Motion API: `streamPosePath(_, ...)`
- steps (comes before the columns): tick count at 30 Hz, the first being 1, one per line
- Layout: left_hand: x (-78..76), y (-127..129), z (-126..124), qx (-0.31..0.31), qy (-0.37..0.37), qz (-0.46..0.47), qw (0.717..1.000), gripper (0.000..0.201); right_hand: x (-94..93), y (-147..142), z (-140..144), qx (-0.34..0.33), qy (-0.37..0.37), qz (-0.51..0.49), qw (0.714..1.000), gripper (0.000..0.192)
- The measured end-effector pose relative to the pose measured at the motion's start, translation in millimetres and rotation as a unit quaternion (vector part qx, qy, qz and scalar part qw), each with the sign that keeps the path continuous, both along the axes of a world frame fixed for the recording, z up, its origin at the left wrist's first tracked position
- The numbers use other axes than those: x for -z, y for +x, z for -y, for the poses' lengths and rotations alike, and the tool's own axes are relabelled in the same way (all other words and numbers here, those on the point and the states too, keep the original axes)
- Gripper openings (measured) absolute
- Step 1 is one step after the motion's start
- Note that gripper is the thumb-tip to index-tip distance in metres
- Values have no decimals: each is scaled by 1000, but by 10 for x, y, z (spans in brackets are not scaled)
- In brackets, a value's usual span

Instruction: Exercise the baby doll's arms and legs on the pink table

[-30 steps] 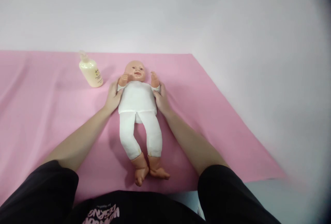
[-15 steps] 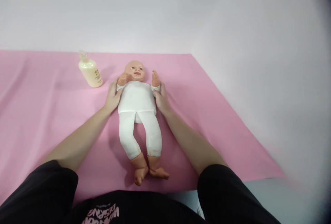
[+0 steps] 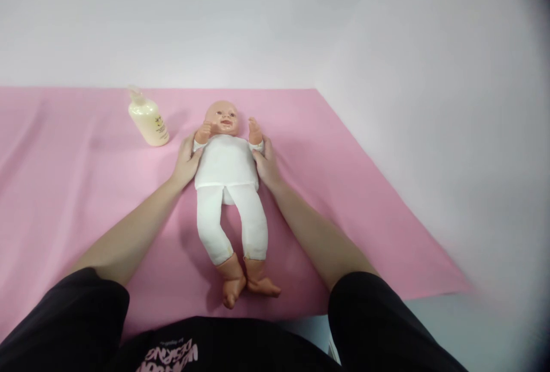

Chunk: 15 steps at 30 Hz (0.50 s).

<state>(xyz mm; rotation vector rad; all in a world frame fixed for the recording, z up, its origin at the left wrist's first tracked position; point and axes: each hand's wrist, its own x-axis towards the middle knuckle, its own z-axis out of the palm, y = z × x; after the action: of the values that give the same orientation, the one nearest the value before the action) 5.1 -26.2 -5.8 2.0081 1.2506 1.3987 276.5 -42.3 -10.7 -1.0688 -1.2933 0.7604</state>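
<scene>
A baby doll [image 3: 227, 171] in a white top and white leggings lies on its back on a pink sheet [image 3: 77, 200], head away from me and feet toward me. My left hand [image 3: 185, 161] presses against the doll's side under its raised arm. My right hand [image 3: 266, 163] holds the opposite side of the torso in the same way. Both hands clasp the doll between them. The fingers under the doll are hidden.
A cream lotion bottle [image 3: 147, 118] with a pump top stands on the sheet, left of the doll's head. The sheet's right edge [image 3: 387, 200] runs diagonally onto a white surface. A white wall rises behind.
Both hands and the doll have stayed almost still; the doll's raised arms shifted slightly.
</scene>
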Motion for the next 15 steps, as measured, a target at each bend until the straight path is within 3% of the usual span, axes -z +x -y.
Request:
streamPosePath(10,22,5,-32,-9,-7,-73,997,51,86,22,-76,0,17,70,997,48)
streamPosePath(15,16,3,-34,-6,1,-64,998,50,103,17,-81,7,19,68,997,48)
